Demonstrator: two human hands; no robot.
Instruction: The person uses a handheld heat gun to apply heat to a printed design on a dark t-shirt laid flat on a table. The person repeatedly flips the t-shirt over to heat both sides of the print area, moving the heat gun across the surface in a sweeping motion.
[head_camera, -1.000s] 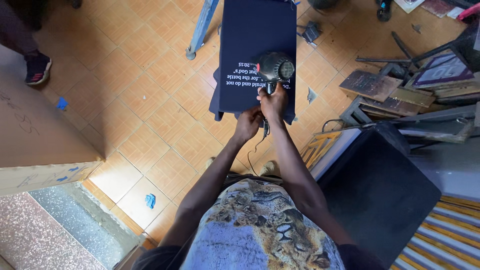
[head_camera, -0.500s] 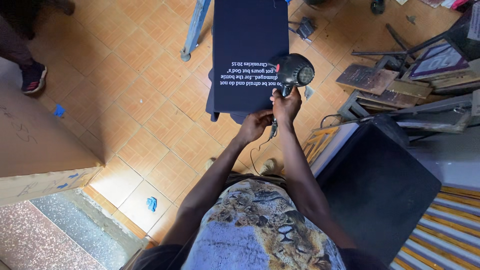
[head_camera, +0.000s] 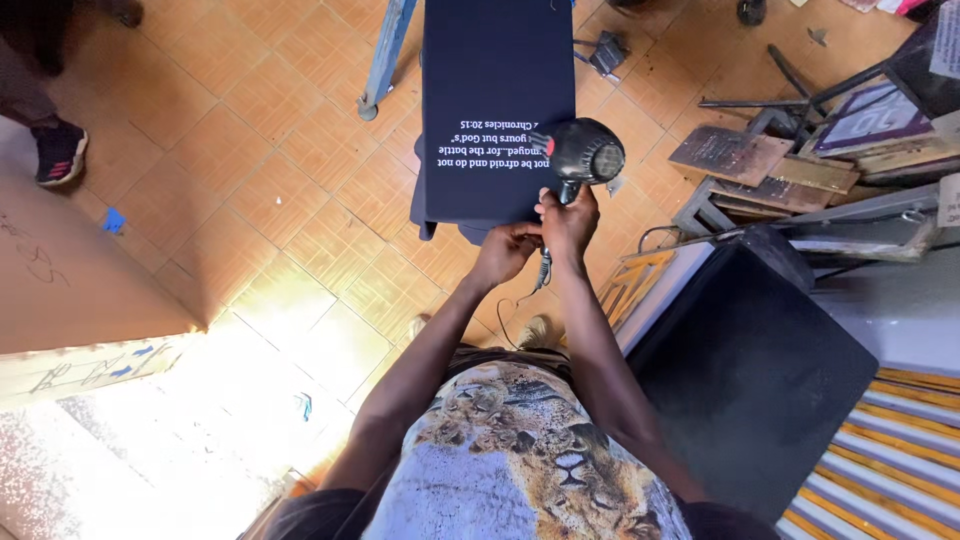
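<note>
Hair dryer aimed at the white print on a dark shirt.

The right hand (head_camera: 570, 222) has its fingers clenched round the handle of a black hair dryer (head_camera: 585, 155), its barrel pointing left over the white lettering on a dark navy T-shirt (head_camera: 497, 90) stretched flat on a board. The left hand (head_camera: 503, 250), just beside, pinches the shirt's near hem. The dryer's cord (head_camera: 543, 268) hangs below the hands above the orange tiled floor (head_camera: 270, 200).
</note>
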